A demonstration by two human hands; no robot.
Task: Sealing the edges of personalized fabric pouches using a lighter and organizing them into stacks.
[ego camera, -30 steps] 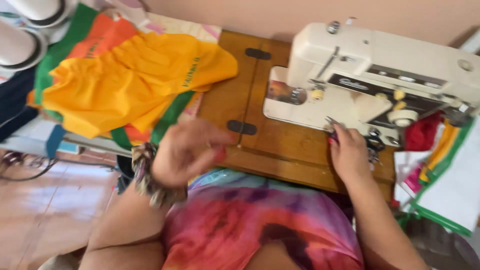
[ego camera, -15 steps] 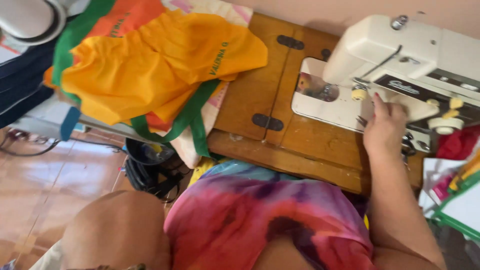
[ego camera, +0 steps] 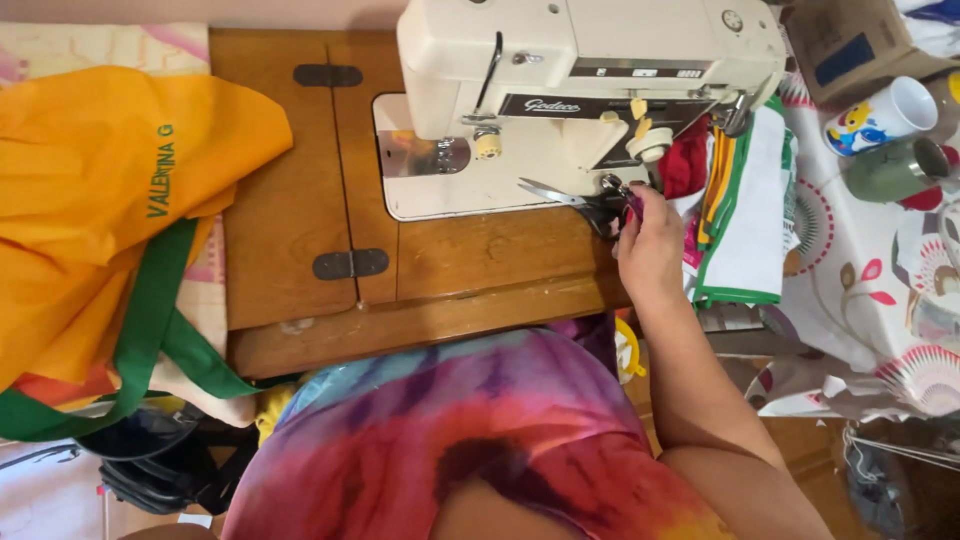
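Observation:
My right hand (ego camera: 650,245) rests on the wooden sewing table (ego camera: 300,240), fingers closed around the dark handles of a pair of scissors (ego camera: 565,195). The scissor blades lie on the white base of the sewing machine (ego camera: 590,60), pointing left. My left hand is out of view. A yellow garment with green trim (ego camera: 110,200) lies draped over the table's left side.
Folded white, red and green fabric (ego camera: 740,220) hangs at the machine's right end. A patterned cloth (ego camera: 900,270) on the right carries a printed mug (ego camera: 875,115) and a green cup (ego camera: 900,170). A cardboard box (ego camera: 850,45) sits behind. Dark items (ego camera: 150,460) lie on the floor at the left.
The view has swung right. My left hand has dropped out of view. My right hand moved from the machine's base to its right end and closed on the scissors.

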